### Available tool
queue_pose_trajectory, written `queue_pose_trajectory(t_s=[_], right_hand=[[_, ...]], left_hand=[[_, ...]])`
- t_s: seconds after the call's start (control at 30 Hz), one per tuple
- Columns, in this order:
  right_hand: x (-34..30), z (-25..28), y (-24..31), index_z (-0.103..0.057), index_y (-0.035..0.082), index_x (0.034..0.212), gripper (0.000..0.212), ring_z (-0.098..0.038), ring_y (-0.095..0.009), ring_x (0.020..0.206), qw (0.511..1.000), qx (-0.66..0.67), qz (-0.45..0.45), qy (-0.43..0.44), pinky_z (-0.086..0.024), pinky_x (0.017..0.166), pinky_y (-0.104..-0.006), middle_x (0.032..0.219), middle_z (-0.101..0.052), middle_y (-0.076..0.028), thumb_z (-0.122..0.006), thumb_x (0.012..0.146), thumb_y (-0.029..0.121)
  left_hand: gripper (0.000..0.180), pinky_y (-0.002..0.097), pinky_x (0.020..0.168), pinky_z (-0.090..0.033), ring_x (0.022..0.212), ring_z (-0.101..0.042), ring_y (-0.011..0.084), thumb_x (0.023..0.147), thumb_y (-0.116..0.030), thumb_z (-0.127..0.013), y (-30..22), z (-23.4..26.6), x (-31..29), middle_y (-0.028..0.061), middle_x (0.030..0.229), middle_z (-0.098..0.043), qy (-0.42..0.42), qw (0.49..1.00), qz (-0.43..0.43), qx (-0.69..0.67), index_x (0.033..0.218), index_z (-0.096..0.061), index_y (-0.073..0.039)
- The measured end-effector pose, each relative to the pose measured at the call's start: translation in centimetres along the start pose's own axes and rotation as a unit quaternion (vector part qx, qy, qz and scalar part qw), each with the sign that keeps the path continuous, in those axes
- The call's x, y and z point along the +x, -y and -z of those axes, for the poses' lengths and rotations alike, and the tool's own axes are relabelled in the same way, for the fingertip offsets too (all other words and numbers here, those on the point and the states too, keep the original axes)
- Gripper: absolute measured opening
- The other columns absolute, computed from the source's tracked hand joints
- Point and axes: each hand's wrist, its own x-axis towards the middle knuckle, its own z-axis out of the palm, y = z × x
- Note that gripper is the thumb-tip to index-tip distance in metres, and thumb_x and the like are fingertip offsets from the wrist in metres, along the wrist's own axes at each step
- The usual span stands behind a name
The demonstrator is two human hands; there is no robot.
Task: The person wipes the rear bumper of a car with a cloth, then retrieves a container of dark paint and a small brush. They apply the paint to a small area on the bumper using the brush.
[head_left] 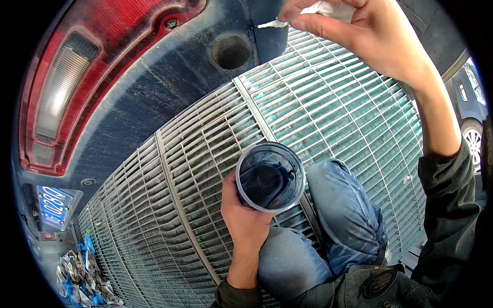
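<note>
My left hand (242,218) is wrapped round a clear plastic cup (297,177) above my knees. Dark blue-black liquid (264,179) lies in the bottom of the cup and coats part of its inner wall. At the upper right, my right hand (359,33) is raised with its fingers closed on a crumpled white cloth or tissue (331,10). A thin end of the white piece sticks out toward the dark blue car panel (190,64), near its lower edge. I cannot tell whether it touches. Part of that hand is cut off by the upper edge.
A red and clear tail light (64,77) and a round hole (231,52) are on the car body. Metal grating (205,149) forms the floor. Crumpled paper and blue plastic (84,277) lie at the lower left. Another car (470,113) stands at the right.
</note>
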Motion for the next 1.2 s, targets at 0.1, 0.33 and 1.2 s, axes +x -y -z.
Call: queue_pose_trajectory(t_s=[0.1, 0.33, 1.2], right_hand=[[0.2, -0.5, 1.3, -0.071, 0.001, 0.093, 0.009, -0.065, -0.019, 0.084, 0.998, -0.058, -0.014, 0.001, -0.052, 0.078, -0.0305, 0.089, -0.067, -0.008, -0.067, 0.084, 0.001], [0.1, -0.5, -0.4, -0.071, 0.001, 0.092, 0.009, -0.065, -0.019, 0.085, 1.0, 0.016, -0.012, 0.0, -0.052, 0.077, -0.0304, 0.088, -0.067, -0.008, -0.067, 0.084, 0.001], [-0.4, -1.2, -1.4, -0.071, 0.001, 0.093, 0.009, -0.066, -0.019, 0.086, 0.999, 0.042, 0.001, 0.001, -0.052, 0.079, -0.0303, 0.09, -0.067, -0.008, -0.068, 0.085, 0.003]], left_hand=[[0.072, 0.0307, 0.092, -0.05, 0.105, -0.063, 0.0188, 0.062, -0.008, -0.09, 0.4, 0.1, 0.0, 0.0098, 0.114, -0.063, -0.004, 1.0, 0.007, 0.002, 0.123, -0.053, -0.001], [0.071, 0.0309, 0.092, -0.05, 0.104, -0.063, 0.019, 0.062, -0.008, -0.089, 0.2, 0.0, 0.0, 0.0098, 0.113, -0.064, -0.004, 1.0, -0.007, 0.014, 0.123, -0.053, -0.001], [0.073, 0.031, 0.093, -0.051, 0.106, -0.063, 0.019, 0.063, -0.003, -0.087, -0.1, 0.0, 0.0, 0.0112, 0.116, -0.063, 0.001, 1.0, -0.001, -0.002, 0.126, -0.051, 0.0]])
